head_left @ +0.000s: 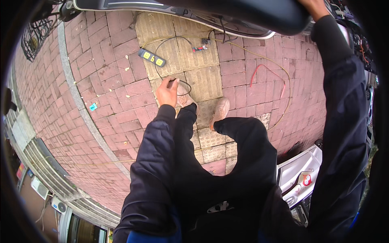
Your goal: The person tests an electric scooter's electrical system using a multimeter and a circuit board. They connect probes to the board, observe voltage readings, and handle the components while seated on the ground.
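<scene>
My left hand [167, 92] hangs over the paving in front of my left shoe, its thumb and fingers pinched together on a thin black cable [156, 50]. Part of that cable curls beyond the fingertips in a loop, and the rest runs up past a power strip [152, 58] with yellow sockets. At the top right, my right hand [315, 8] is by the end of a long black padded seat [259, 14]. The frame edge cuts off its fingers, so their grip is hidden.
A yellow cord [289, 87] curves over the bricks on the right, near a bent red wire [259, 67]. A small red-and-black item [199, 48] lies by the seat. A white vehicle [302, 174] stands behind me at right. Steps [60, 182] line the left.
</scene>
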Demonstrator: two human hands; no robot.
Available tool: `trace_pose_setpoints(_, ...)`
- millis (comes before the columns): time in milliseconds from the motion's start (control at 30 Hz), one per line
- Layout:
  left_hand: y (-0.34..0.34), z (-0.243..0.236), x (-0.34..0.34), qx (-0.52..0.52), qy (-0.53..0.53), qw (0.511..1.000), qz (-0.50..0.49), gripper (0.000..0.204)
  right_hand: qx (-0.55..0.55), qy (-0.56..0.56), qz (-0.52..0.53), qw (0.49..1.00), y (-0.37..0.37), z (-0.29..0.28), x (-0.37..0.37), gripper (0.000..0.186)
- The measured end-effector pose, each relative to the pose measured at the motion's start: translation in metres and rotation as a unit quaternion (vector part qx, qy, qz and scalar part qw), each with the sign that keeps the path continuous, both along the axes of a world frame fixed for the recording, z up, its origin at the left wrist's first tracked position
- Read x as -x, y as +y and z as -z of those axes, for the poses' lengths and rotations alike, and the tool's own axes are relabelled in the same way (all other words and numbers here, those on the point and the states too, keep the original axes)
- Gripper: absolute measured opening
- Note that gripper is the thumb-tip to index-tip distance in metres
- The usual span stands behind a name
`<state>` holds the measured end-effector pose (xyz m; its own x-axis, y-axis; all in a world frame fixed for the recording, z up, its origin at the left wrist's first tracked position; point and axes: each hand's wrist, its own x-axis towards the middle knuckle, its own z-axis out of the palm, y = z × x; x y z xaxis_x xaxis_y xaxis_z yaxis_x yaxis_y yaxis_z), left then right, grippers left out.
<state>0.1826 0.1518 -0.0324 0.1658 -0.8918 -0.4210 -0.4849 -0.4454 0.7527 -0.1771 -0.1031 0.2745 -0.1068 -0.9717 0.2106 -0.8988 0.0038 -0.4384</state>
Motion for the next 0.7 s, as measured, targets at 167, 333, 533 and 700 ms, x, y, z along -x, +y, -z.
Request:
trace_pose_setpoints(167,0.025,-0.064,-0.019,-0.016,0.094,0.993,-0.071,0.018,0.108,-0.147,0.001,0.983,0.084,-0.009,-0.033,0.028)
trace_pose_setpoints(333,0.035,-0.102,-0.048,-0.033,0.119,0.991,-0.047,0.024,-0.277,-0.267,0.039,0.922,0.234,0.017,-0.161,0.03)
trace_pose_setpoints(533,0.016,-0.152,-0.107,-0.075,0.185,0.978,0.066,0.023,-0.264,-0.287,0.038,0.92,0.267,0.116,-0.308,0.055)
trace_pose_setpoints(700,-0.029,-0.159,-0.174,-0.106,0.173,0.945,0.255,0.029,-0.314,-0.396,0.148,0.85,0.262,0.136,-0.388,0.048)
